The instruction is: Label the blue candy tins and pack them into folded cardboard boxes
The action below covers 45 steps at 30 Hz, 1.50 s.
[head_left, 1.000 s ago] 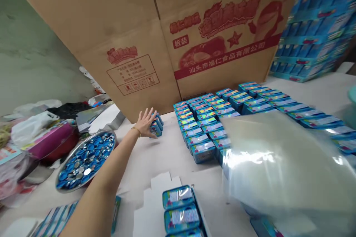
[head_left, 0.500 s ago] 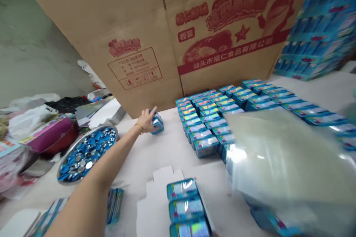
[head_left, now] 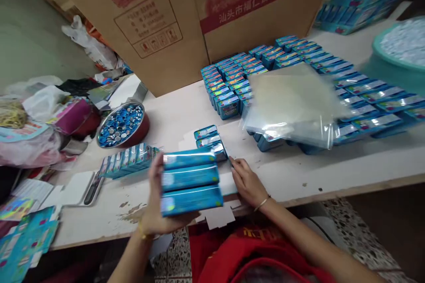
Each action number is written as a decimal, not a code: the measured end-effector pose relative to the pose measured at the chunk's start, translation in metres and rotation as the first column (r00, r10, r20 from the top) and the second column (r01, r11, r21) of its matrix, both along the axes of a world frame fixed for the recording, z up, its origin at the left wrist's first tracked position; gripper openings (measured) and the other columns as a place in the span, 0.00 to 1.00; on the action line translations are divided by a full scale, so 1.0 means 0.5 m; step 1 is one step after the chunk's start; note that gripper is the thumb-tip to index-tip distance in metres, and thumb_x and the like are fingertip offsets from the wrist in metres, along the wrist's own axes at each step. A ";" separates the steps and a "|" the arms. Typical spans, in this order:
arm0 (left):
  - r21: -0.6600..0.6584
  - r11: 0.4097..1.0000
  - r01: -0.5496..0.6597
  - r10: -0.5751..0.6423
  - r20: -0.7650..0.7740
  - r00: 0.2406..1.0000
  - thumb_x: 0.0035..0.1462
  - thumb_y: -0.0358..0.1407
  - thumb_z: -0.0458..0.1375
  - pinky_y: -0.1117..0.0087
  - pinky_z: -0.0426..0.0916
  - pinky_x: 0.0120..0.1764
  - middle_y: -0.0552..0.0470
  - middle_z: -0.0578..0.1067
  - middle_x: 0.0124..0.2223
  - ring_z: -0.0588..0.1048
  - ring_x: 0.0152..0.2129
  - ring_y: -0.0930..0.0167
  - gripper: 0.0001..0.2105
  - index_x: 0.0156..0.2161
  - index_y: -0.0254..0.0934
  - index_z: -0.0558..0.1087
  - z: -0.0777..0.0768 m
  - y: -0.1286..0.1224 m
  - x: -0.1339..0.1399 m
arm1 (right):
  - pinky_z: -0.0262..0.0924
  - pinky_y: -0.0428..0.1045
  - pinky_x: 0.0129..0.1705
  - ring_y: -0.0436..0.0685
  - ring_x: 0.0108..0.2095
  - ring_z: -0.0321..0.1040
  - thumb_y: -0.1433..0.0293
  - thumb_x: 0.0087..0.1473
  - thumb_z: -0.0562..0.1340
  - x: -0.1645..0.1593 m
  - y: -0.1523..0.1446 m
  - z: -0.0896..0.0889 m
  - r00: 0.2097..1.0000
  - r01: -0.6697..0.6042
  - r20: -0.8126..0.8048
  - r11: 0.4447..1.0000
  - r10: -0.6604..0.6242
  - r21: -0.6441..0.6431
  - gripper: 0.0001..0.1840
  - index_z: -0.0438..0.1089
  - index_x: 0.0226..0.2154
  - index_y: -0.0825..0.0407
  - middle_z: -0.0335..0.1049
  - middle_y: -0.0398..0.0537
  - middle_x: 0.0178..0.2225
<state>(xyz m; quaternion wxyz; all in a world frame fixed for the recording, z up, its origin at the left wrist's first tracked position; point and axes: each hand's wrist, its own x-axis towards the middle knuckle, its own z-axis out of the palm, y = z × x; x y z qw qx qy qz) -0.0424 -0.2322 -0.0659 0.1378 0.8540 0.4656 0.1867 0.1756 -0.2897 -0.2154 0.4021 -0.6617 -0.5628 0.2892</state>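
My left hand (head_left: 154, 210) is wrapped around three small blue boxes (head_left: 191, 182) in a row, raised above the front of the table. Just behind them lies an open white carton (head_left: 187, 140) with blue tins (head_left: 207, 140) in it; the raised boxes hide its near part. At that carton's right edge, my right hand (head_left: 247, 182) has its fingers closed on the side wall. White flaps (head_left: 221, 217) stick out below the held boxes at the table edge.
Many blue boxes (head_left: 229, 105) stand in rows at the back, with clear plastic sheets (head_left: 295, 97) on top. At left are a bowl of blue and silver discs (head_left: 121, 126), a row of blue packs (head_left: 129, 161) and a scale (head_left: 83, 188). A large cardboard box (head_left: 186, 66) stands behind.
My left hand has come back from beside the large cardboard box to near my body, now carrying three blue boxes. My right hand has come into view. The camera has tilted down.
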 end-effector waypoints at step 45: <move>-0.234 0.855 0.462 -0.412 0.233 0.881 0.57 0.44 0.56 0.47 0.46 0.62 0.45 0.58 0.64 0.55 0.62 0.59 0.26 0.60 0.45 0.61 -0.046 -0.117 0.324 | 0.39 0.61 0.63 0.60 0.62 0.50 0.64 0.61 0.54 0.408 0.197 0.111 0.830 0.234 0.509 0.971 -0.227 0.052 0.16 0.72 0.47 0.41 0.62 0.42 0.58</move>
